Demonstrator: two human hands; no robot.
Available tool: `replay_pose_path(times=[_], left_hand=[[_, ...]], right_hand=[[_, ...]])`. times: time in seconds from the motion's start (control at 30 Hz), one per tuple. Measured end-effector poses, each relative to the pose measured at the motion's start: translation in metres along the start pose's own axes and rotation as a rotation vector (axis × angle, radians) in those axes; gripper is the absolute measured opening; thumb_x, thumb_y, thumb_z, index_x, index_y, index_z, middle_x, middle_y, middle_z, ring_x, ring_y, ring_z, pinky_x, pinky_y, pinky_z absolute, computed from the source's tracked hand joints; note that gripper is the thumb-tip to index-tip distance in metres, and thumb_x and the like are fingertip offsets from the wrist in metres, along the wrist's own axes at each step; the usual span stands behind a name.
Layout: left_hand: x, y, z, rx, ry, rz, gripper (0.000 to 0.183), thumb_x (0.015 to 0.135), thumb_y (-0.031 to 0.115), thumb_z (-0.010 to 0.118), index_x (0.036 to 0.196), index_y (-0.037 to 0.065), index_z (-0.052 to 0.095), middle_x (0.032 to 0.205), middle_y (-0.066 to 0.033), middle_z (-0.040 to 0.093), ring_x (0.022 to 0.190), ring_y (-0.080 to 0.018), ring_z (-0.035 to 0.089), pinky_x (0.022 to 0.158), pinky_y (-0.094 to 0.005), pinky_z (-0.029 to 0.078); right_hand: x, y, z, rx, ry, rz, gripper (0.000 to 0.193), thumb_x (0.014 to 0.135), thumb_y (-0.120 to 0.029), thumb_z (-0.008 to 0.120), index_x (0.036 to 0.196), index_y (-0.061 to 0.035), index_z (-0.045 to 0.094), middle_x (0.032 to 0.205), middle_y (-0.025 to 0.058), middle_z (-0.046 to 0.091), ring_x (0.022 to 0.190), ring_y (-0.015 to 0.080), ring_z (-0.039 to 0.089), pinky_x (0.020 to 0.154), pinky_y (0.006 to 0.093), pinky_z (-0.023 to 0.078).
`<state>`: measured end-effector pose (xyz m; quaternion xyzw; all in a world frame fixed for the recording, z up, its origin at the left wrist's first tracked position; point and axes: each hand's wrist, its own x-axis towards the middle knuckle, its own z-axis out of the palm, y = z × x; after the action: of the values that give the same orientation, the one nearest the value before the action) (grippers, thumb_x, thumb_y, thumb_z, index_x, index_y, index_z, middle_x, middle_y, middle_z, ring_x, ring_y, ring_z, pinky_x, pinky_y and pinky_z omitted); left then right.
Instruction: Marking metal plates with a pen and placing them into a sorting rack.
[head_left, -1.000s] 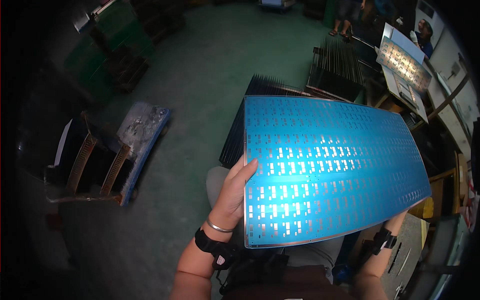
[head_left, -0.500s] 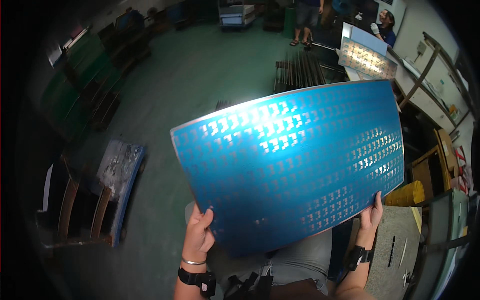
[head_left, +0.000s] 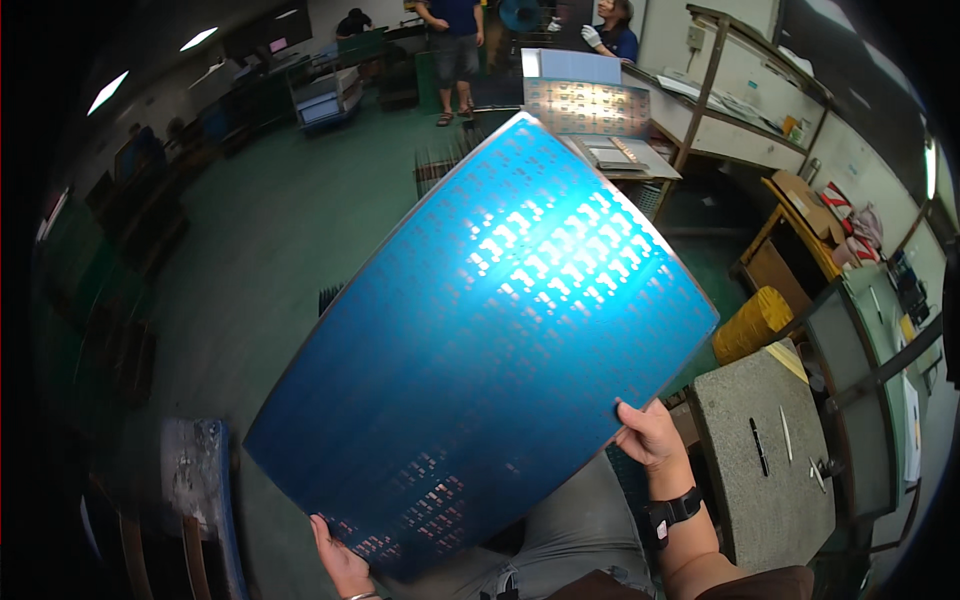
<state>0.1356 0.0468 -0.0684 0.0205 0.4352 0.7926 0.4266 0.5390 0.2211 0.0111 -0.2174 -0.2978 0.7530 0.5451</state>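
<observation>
We hold the blue perforated sheet [head_left: 480, 370] up in front of us, tilted, its long axis running from lower left near our lap to upper right toward the lit workstation. Our left hand [head_left: 340, 560] is closed on the near lower edge; our right hand [head_left: 650, 435] is closed on the lower right edge, thumb over the front face. Nearly all the sheet lies up and away from both grips, and the grey-topped bench [head_left: 770, 470] sits just beside the right hand

Both hands raised, left [head_left: 342, 560] and right [head_left: 650, 435] fingers curled, gripping.
</observation>
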Motion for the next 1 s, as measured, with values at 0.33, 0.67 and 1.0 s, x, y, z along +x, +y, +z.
replay_pose_path(times=[0.33,0.67,1.0], left_hand=[[-0.005,-0.005,0.025,-0.127,-0.155,-0.268,0.045,0.093,0.040,0.045,0.120,0.004,0.050,0.118,-0.0132,0.055,0.108,-0.0302,0.052,0.092,-0.0471,0.042],[-0.020,-0.059,0.088,0.311,-0.606,-0.804,0.035,0.095,0.029,0.045,0.114,0.001,0.050,0.107,-0.0139,0.059,0.092,-0.0265,0.062,0.077,-0.0367,0.053],[0.085,0.111,0.021,1.149,-0.189,-0.312,0.028,0.094,0.024,0.047,0.114,0.006,0.054,0.104,-0.0074,0.061,0.082,-0.0151,0.062,0.072,-0.0279,0.052]], right_hand=[[0.010,0.013,0.050,-0.323,0.037,-0.025,0.050,0.085,-0.016,0.061,0.125,0.0021,0.037,0.104,0.0102,0.054,0.084,0.0170,0.060,0.068,0.0274,0.050],[0.016,0.001,0.113,-1.014,0.214,-0.543,0.027,0.091,-0.012,0.049,0.112,0.0042,0.051,0.088,0.0026,0.057,0.073,0.0075,0.051,0.063,0.0195,0.040],[0.091,0.048,0.044,-1.433,0.147,-0.300,0.033,0.089,-0.016,0.053,0.111,0.0087,0.050,0.055,0.0081,0.052,0.050,0.0084,0.045,0.046,0.0257,0.037]])
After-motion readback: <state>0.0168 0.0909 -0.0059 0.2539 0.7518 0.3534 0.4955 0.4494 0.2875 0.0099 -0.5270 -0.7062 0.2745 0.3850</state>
